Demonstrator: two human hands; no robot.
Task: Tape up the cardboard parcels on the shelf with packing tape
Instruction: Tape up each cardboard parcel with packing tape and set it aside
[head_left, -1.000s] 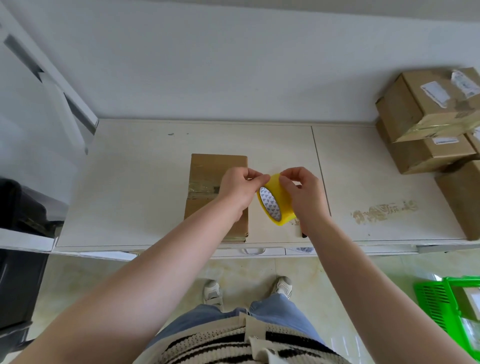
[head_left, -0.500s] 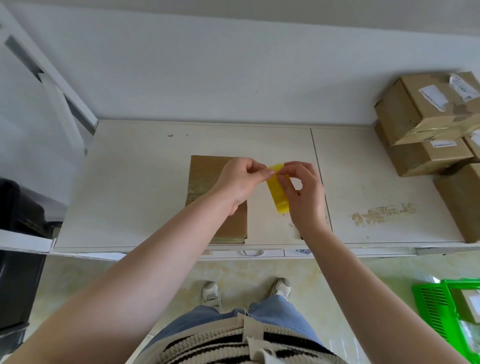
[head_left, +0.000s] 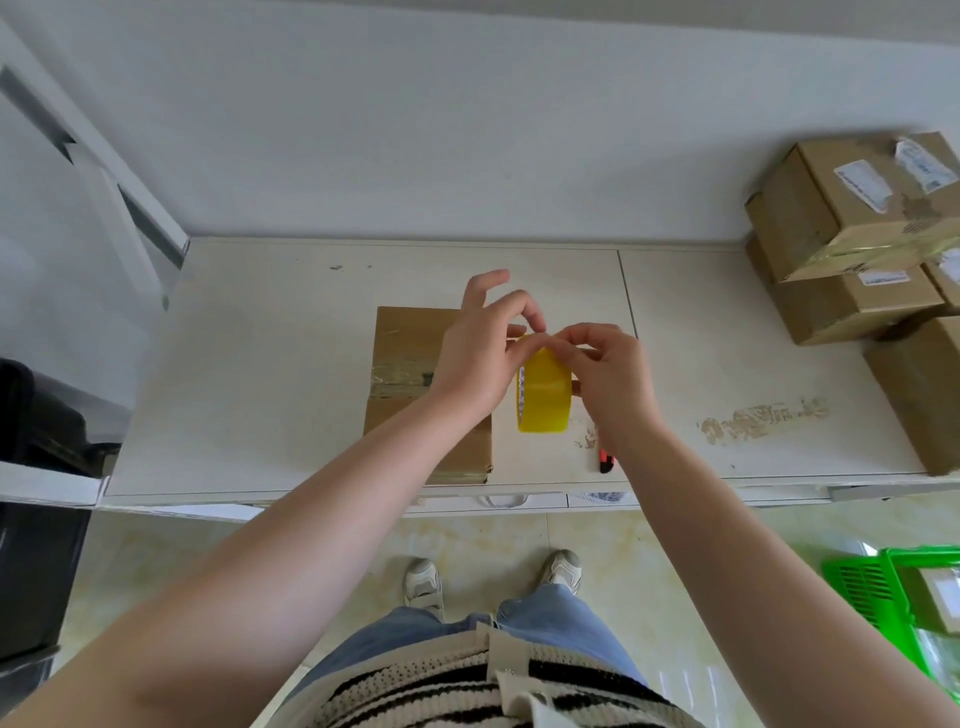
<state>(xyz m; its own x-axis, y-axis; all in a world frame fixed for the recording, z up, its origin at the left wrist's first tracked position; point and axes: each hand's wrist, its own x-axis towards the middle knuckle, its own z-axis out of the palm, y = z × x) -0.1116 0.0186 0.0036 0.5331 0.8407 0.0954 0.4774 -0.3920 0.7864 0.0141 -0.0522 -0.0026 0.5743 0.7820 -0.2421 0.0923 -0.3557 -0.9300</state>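
A yellow roll of packing tape (head_left: 543, 397) hangs between my two hands above the white shelf (head_left: 260, 364). My right hand (head_left: 613, 374) grips the roll from the right, thumb and forefinger pinched at its top edge. My left hand (head_left: 480, 353) touches the roll's top with thumb and forefinger, the other fingers spread upward. Just left of the roll lies a flat cardboard parcel (head_left: 410, 364) with a band of clear tape across its middle; my left wrist covers part of it.
A red-and-black utility knife (head_left: 605, 460) lies on the shelf under my right wrist. Several cardboard boxes (head_left: 852, 244) are stacked at the shelf's right end. A green plastic basket (head_left: 883, 597) stands on the floor at lower right, a dark bin at far left.
The roll has turned so its yellow outer band faces me. My left fingers have lifted and spread while both thumbs and forefingers work at the roll's top edge.
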